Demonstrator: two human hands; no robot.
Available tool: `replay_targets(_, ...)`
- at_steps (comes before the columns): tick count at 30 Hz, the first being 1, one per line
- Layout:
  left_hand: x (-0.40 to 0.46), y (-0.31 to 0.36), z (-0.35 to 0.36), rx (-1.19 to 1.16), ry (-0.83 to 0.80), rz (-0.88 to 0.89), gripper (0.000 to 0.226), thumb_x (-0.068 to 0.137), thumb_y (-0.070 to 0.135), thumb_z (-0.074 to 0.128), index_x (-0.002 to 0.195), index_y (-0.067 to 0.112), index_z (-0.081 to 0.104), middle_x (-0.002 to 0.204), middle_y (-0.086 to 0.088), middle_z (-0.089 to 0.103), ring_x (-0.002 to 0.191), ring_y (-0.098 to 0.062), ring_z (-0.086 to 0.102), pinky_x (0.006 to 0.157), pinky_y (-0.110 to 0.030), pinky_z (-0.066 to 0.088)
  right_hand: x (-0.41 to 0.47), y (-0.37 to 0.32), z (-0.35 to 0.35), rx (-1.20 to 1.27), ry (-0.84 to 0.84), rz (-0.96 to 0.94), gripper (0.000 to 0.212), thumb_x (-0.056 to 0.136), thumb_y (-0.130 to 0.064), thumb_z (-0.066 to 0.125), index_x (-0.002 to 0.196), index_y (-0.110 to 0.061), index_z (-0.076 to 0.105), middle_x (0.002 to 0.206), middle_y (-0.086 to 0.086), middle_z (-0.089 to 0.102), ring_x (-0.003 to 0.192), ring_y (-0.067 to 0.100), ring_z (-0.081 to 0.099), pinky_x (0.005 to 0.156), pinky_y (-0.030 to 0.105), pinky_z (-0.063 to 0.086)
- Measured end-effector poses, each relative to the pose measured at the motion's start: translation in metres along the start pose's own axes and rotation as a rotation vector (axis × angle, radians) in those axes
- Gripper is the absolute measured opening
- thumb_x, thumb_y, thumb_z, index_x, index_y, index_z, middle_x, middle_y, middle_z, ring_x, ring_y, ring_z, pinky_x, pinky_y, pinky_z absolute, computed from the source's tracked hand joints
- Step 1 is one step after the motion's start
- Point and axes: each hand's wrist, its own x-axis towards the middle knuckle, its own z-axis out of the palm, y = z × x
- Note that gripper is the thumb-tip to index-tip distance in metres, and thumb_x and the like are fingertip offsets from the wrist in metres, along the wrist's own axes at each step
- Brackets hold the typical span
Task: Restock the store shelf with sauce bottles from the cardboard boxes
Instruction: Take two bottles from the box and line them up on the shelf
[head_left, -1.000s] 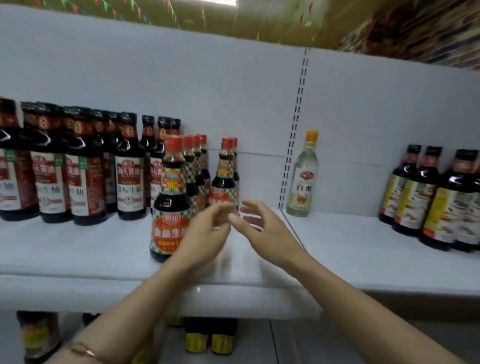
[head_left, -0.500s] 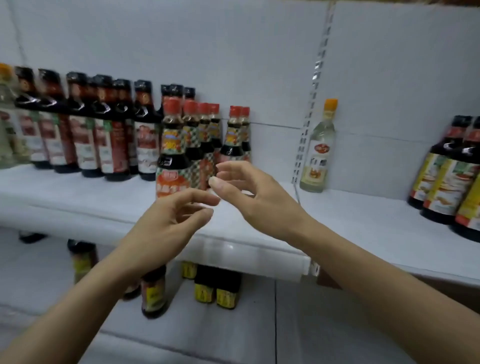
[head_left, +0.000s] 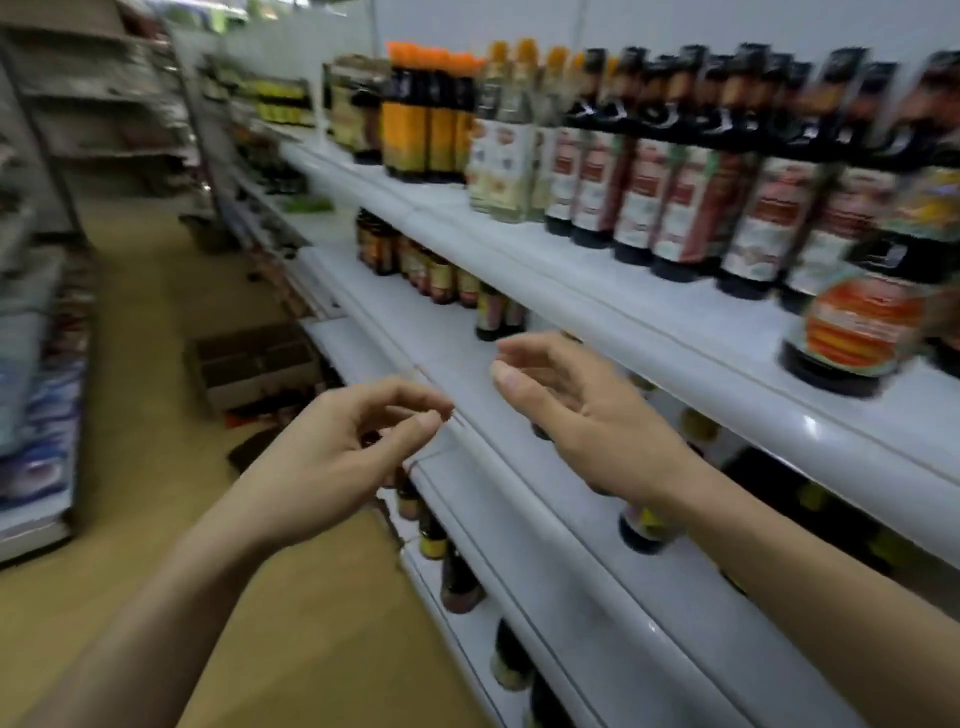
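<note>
Both hands empty: left hand (head_left: 332, 457) & right hand (head_left: 582, 410) loosely curled. Top shelf (head_left: 649, 312) mostly full w/ sauce bottles (head_left: 675, 171); cardboard box (head_left: 249, 364) on floor, prob. more to fetch.

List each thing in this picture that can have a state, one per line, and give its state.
Left hand: empty, fingers loosely curled.
Right hand: empty, open, held off the shelf edge.
Bottle with the orange label: upright on the upper shelf, near its front edge.
Cardboard box: on the floor, open-topped; contents too blurred to tell.
</note>
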Motion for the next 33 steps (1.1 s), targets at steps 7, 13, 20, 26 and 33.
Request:
replay_targets(7,0.007,-0.097,-0.128,0.301,0.214,-0.037,0.014,0.091,0.027,0.060,0.101,0.033,0.067,0.094,0.017,0.067,0.094,0.004,0.060,0.076,-0.012,0.047,0.126,-0.030,0.103,-0.021,-0.106,-0.073,0.023,0.094,-0.040,0.052,0.101,-0.025,0.068,0.100,-0.012,0.070,0.095,-0.004,0.063,0.081,0.007,0.046)
replay_targets(13,0.013,-0.175,-0.214,0.419,0.230,-0.136,0.014,0.093,0.026,0.058,0.103,0.032,0.066,0.097,0.022,0.062,0.095,0.006,0.057,0.077,-0.007,0.042,0.214,-0.021,0.194,0.071,-0.119,-0.080,0.012,0.093,-0.032,0.059,0.099,-0.026,0.068,0.096,-0.009,0.072,0.090,-0.001,0.067,0.080,0.015,0.052)
replay_targets(20,0.075,-0.268,-0.290,0.473,0.255,-0.220,0.017,0.093,0.031,0.054,0.108,0.039,0.060,0.098,0.026,0.058,0.097,0.009,0.054,0.077,-0.010,0.043,0.332,0.004,0.276,0.058,-0.161,-0.105,0.011,0.092,-0.032,0.062,0.102,-0.035,0.064,0.096,-0.017,0.069,0.092,-0.004,0.064,0.082,0.013,0.051)
replay_targets(26,0.134,-0.345,-0.357,0.479,0.167,-0.366,0.020,0.094,0.034,0.054,0.112,0.041,0.056,0.105,0.024,0.059,0.099,0.010,0.054,0.079,-0.008,0.043,0.472,0.031,0.366,0.032,-0.262,-0.145,0.026,0.090,-0.043,0.060,0.114,-0.032,0.060,0.102,-0.018,0.065,0.099,-0.001,0.060,0.089,0.020,0.048)
replay_targets(33,0.228,-0.428,-0.457,0.507,0.250,-0.448,0.022,0.095,0.032,0.055,0.113,0.042,0.051,0.106,0.027,0.051,0.099,0.016,0.048,0.081,-0.003,0.037,0.634,0.032,0.437,0.120,-0.381,-0.120,0.031,0.090,-0.046,0.058,0.116,-0.030,0.061,0.107,-0.020,0.062,0.100,-0.007,0.057,0.081,0.010,0.044)
